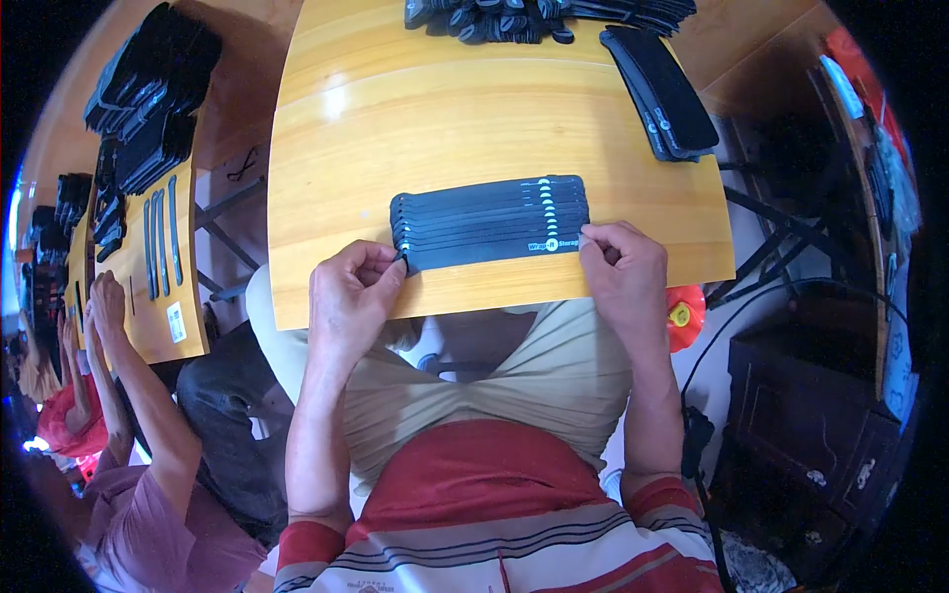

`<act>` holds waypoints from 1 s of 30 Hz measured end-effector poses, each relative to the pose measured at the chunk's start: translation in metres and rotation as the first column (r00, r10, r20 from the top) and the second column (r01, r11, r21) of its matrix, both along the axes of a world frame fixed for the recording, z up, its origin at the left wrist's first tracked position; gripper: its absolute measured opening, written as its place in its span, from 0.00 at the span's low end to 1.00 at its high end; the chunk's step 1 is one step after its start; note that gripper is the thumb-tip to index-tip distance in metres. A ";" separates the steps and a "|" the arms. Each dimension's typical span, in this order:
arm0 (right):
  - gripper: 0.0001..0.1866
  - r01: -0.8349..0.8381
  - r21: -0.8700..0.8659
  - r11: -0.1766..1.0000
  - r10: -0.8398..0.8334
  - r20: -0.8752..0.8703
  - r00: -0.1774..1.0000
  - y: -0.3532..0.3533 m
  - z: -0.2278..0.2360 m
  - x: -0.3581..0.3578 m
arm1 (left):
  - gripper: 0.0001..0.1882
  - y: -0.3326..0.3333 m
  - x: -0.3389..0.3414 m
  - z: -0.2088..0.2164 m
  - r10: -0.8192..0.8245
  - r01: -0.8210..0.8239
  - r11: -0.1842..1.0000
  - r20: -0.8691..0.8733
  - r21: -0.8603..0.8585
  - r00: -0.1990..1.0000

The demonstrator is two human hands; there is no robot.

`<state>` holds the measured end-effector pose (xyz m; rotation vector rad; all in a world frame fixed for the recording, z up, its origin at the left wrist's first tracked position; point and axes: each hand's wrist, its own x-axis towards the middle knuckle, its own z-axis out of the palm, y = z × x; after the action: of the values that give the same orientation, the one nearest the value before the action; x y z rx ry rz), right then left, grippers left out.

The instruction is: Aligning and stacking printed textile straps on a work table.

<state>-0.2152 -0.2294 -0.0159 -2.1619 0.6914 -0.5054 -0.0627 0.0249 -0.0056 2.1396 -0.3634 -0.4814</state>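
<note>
Several black fabric straps lie overlapped in a stepped row on the wooden table, close to its near edge. Pale printed marks run down the row toward its right end. My left hand is closed, with thumb and fingers pinching the left end of the nearest strap. At the opposite end my right hand is closed too, its thumb and finger pinching that same strap's right tip. The strap stretches between both hands, lying along the front of the row.
A bundle of black straps lies at the table's right side, and a dark strap pile sits at the far edge. To the left, a co-worker's hands are at another table with stacked black straps. A dark cabinet stands right.
</note>
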 end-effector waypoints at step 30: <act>0.07 0.009 0.055 0.998 -0.009 -0.011 1.000 -0.002 -0.001 0.000 | 0.04 0.002 0.000 -0.006 0.025 -0.027 0.999 -0.066 -0.037 0.998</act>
<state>-0.2148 -0.2312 -0.0165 -2.1127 0.7134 -0.4743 -0.0631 0.0267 -0.0117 2.0836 -0.3053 -0.5245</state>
